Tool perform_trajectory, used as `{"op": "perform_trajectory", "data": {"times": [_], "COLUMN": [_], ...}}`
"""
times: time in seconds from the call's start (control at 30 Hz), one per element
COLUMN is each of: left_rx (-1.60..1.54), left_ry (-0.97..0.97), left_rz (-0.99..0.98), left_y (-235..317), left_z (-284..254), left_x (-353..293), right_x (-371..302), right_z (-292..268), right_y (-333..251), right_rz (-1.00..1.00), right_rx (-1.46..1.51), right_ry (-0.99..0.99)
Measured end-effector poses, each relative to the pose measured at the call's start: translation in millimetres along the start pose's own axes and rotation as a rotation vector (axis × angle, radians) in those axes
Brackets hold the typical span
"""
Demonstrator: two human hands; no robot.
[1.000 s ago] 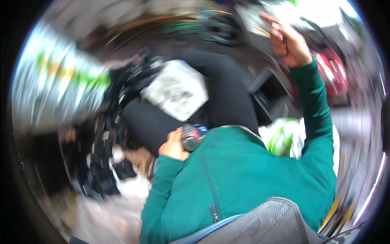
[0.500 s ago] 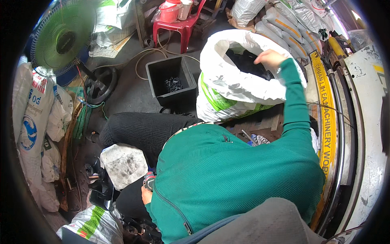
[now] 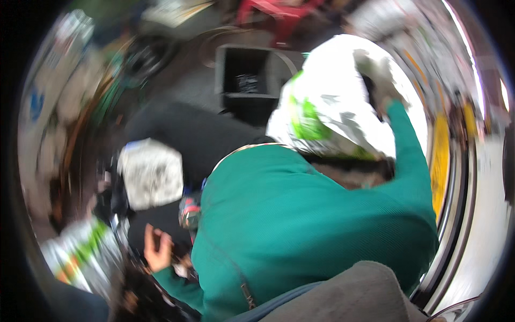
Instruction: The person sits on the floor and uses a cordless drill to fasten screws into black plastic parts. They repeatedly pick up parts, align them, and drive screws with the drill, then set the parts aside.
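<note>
My right hand (image 3: 385,106) reaches into the mouth of a large white sack (image 3: 335,102) with a green print. Blur and the sack's rolled rim hide its fingers, and only a little of the sack's dark contents (image 3: 368,88) shows. Low on the left, my left hand (image 3: 159,251) is held with its fingers apart and nothing in them. Just above and to the right of it, a red-and-black power tool (image 3: 189,213) rests against my lap, not touching the hand. A smudged white pad (image 3: 151,174) lies over my left leg.
A black bin (image 3: 221,75) with small dark pieces (image 3: 248,83) stands left of the sack. A red plastic stool (image 3: 281,24) is behind. Stacked sacks and a yellow beam (image 3: 440,166) line the right; a white-and-green bag (image 3: 88,255) lies lower left.
My left hand has come away from the power tool, moving left with its fingers spread. My right hand has gone deeper into the sack, whose mouth now tips rightward. The whole view has shifted and blurred.
</note>
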State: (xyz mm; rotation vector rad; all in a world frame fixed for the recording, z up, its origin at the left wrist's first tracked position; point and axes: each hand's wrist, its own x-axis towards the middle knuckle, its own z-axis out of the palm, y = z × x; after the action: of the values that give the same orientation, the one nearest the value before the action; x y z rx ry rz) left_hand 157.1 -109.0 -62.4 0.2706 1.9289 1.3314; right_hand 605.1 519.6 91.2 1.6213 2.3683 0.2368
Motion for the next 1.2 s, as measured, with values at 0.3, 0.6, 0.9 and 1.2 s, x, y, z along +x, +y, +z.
{"op": "perform_trajectory", "data": {"times": [0.3, 0.6, 0.9, 1.2], "left_rx": [0.706, -0.236, -0.459, -0.667], "left_ry": [0.579, 0.522, 0.982, 1.500], "left_rz": [-0.917, -1.451, -1.792, -1.779], "left_y": [-229.5, -376.7, -443.6, -435.2], "left_z": [-51.2, 142.1, 230.7, 207.0], "left_x": [-120.5, -186.0, -233.2, -193.4], "right_x": [24.5, -203.3, -358.0, -405.7], "right_z": [79.0, 155.7, 215.5, 213.9], "right_y": [-269.8, -459.7, -487.0, -494.3], "right_rz": [-0.797, -1.427, -1.583, -1.514], "right_rx": [0.228, 0.010, -0.201, -0.195], "right_ry": [-0.344, -0.996, -1.239, -1.217]}}
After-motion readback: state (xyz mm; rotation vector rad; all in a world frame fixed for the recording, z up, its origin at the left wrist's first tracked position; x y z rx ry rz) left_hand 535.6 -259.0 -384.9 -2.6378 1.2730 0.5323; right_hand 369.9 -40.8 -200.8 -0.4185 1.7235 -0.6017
